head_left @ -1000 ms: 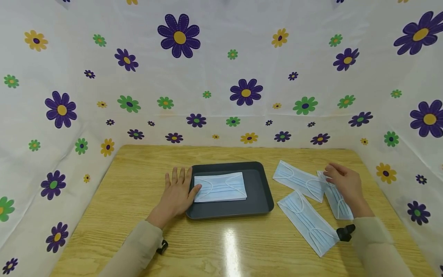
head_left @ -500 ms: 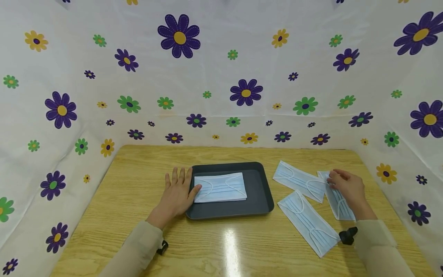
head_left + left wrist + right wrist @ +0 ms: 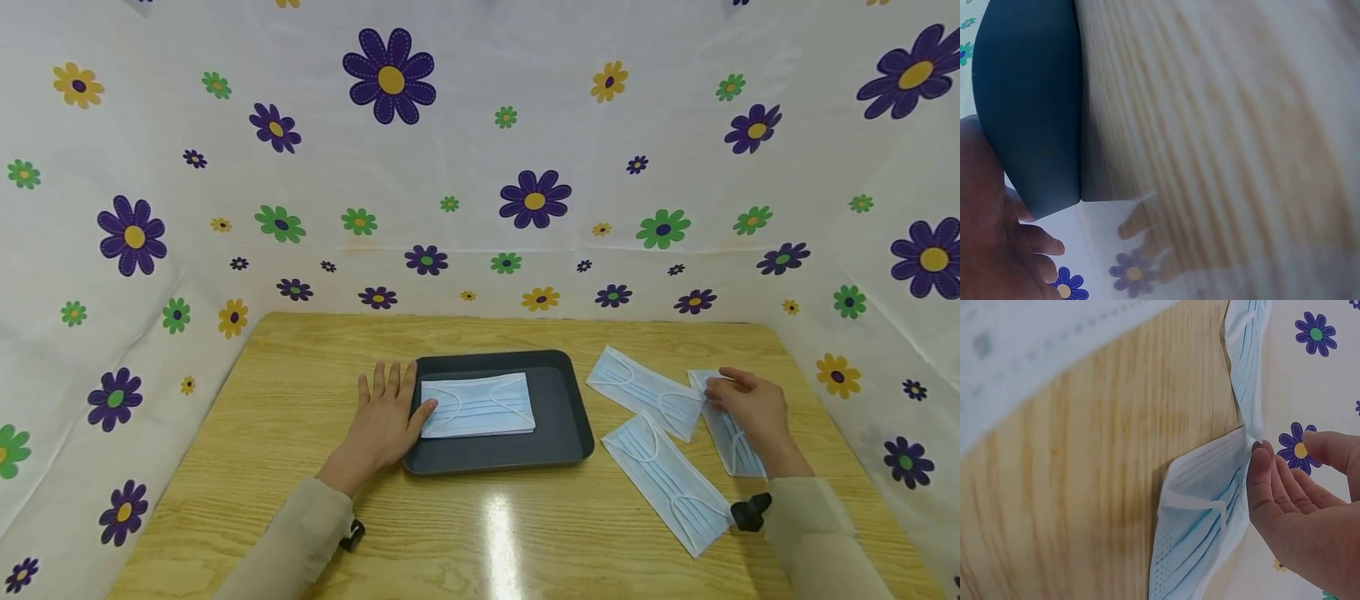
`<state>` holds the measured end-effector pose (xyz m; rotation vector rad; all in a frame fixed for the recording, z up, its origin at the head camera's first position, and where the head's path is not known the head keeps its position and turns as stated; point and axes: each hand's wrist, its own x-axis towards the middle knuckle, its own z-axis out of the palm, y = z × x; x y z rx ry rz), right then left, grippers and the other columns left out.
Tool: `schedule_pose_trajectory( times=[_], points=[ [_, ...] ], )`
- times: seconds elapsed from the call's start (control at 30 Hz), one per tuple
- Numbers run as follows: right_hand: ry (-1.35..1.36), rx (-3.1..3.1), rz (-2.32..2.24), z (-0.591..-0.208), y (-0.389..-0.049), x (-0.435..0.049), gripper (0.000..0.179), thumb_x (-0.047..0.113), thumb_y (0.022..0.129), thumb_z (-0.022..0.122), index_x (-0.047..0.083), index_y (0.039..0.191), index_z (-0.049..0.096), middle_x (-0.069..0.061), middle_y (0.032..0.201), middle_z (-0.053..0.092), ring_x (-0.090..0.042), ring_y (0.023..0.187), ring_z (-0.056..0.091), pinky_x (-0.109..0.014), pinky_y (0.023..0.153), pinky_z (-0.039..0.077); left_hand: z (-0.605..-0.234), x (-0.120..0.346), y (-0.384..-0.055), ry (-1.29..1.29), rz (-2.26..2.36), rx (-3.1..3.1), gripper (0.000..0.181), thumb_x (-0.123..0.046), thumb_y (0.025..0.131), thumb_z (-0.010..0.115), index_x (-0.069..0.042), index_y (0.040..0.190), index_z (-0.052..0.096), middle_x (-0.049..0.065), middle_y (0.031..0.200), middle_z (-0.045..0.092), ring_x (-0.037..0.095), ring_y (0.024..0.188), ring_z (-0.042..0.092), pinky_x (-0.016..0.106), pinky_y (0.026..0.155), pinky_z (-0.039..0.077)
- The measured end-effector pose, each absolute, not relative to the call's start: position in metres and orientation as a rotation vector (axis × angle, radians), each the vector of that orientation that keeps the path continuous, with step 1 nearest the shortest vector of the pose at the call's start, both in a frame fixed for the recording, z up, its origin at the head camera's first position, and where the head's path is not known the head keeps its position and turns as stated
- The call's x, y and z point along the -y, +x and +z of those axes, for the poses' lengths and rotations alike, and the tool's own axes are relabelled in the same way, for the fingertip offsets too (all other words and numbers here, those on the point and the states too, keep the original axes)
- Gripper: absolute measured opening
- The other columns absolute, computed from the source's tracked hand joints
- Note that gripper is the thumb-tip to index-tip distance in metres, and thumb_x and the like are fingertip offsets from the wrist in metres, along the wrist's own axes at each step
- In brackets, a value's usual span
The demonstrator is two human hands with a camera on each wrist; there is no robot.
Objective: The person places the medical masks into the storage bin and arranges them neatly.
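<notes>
My left hand (image 3: 386, 421) lies flat at the left rim of a dark grey tray (image 3: 558, 446), fingers spread, its thumb over the edge at a face mask stack (image 3: 478, 407). In the left wrist view the fingers (image 3: 1047, 240) show beyond the tray wall (image 3: 1029, 112). My right hand (image 3: 753, 412) is over the far right mask (image 3: 723, 429), fingertips right where it meets the upper mask (image 3: 648, 392). In the right wrist view the fingers (image 3: 1260, 475) bend toward that spot, with one digit (image 3: 1325, 445) held apart; the lower mask (image 3: 1200, 537) bows upward.
A third loose blue mask (image 3: 667, 483) lies slanted between the tray and the right wrist. The wooden table (image 3: 300, 350) is backed by a white flowered cloth (image 3: 465, 150). A black wrist device (image 3: 750, 511) overlaps the loose mask's end.
The right hand first shifted slightly right, then a little back left. The upper mask has slid slightly left. The left hand, tray and stack have stayed put.
</notes>
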<state>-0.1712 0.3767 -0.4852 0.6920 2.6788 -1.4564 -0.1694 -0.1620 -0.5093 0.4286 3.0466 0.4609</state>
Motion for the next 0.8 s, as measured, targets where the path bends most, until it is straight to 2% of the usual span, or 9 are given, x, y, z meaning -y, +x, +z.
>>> schedule_pose_trajectory(
  times=[0.07, 0.17, 0.23, 0.3, 0.37, 0.53, 0.6, 0.8],
  points=[
    [0.669, -2.685, -1.466, -0.4849, -0.1709, -0.3753, 0.064, 0.031, 0.107, 0.06, -0.007, 0.156, 0.044, -0.02, 0.121, 0.071, 0.012, 0.073, 0.061, -0.011, 0.07, 0.056, -0.5088, 0.1617, -0.1692, 0.432, 0.463, -3.048, 0.081, -0.056, 0.111, 0.04, -0.001, 0.168, 0.019, 0.033, 0.17, 0.022, 0.054, 0.16, 0.01, 0.075, 0.125, 0.006],
    [0.614, -2.699, -1.456, -0.4861, -0.1709, -0.3743, 0.062, 0.027, 0.106, 0.062, -0.009, 0.153, 0.046, -0.016, 0.115, 0.072, 0.01, 0.073, 0.063, -0.012, 0.07, 0.057, -0.5084, 0.1613, -0.1691, 0.434, 0.465, -3.048, 0.081, -0.056, 0.111, 0.04, -0.001, 0.168, 0.019, 0.033, 0.17, 0.023, 0.054, 0.16, 0.01, 0.076, 0.125, 0.006],
    [0.565, -2.743, -1.381, -0.4874, -0.171, -0.3738, 0.06, 0.026, 0.106, 0.063, -0.011, 0.15, 0.048, -0.023, 0.114, 0.073, 0.008, 0.074, 0.063, -0.012, 0.068, 0.056, -0.5082, 0.1612, -0.1691, 0.433, 0.466, -3.047, 0.081, -0.055, 0.111, 0.041, -0.001, 0.168, 0.019, 0.033, 0.17, 0.022, 0.054, 0.16, 0.01, 0.076, 0.125, 0.006],
    [0.503, -2.803, -1.284, -0.4891, -0.1715, -0.3732, 0.057, 0.026, 0.105, 0.064, -0.012, 0.147, 0.051, -0.034, 0.126, 0.068, 0.003, 0.075, 0.063, -0.013, 0.066, 0.055, -0.508, 0.1615, -0.1694, 0.429, 0.464, -3.045, 0.082, -0.056, 0.111, 0.041, -0.001, 0.168, 0.019, 0.033, 0.17, 0.022, 0.054, 0.16, 0.01, 0.075, 0.125, 0.006],
    [0.443, -2.884, -1.165, -0.4901, -0.1714, -0.3721, 0.056, 0.026, 0.105, 0.065, -0.013, 0.142, 0.055, -0.036, 0.128, 0.067, -0.004, 0.076, 0.065, -0.015, 0.064, 0.053, -0.5083, 0.1614, -0.1696, 0.427, 0.46, -3.042, 0.082, -0.056, 0.111, 0.041, -0.001, 0.168, 0.019, 0.033, 0.17, 0.022, 0.053, 0.16, 0.01, 0.075, 0.125, 0.006],
    [0.381, -2.972, -1.035, -0.4897, -0.1715, -0.3684, 0.051, 0.026, 0.103, 0.067, -0.014, 0.134, 0.061, -0.035, 0.122, 0.069, -0.02, 0.081, 0.071, -0.021, 0.064, 0.05, -0.5085, 0.1611, -0.1704, 0.418, 0.456, -3.025, 0.082, -0.056, 0.111, 0.039, -0.002, 0.168, 0.017, 0.032, 0.171, 0.02, 0.053, 0.161, 0.008, 0.074, 0.126, 0.005],
    [0.402, -2.949, -1.055, -0.4898, -0.1715, -0.3679, 0.051, 0.027, 0.103, 0.067, -0.014, 0.134, 0.061, -0.036, 0.123, 0.069, -0.02, 0.081, 0.072, -0.021, 0.064, 0.05, -0.5084, 0.161, -0.1705, 0.415, 0.458, -3.02, 0.082, -0.057, 0.111, 0.039, -0.002, 0.168, 0.017, 0.032, 0.171, 0.02, 0.053, 0.161, 0.008, 0.074, 0.126, 0.005],
    [0.481, -2.808, -1.175, -0.491, -0.172, -0.37, 0.054, 0.03, 0.106, 0.062, -0.014, 0.136, 0.06, -0.033, 0.117, 0.072, -0.007, 0.075, 0.066, -0.018, 0.063, 0.055, -0.5092, 0.1614, -0.1709, 0.408, 0.451, -3.016, 0.083, -0.058, 0.111, 0.038, -0.003, 0.168, 0.016, 0.032, 0.171, 0.019, 0.053, 0.161, 0.008, 0.074, 0.126, 0.005]
  ],
)
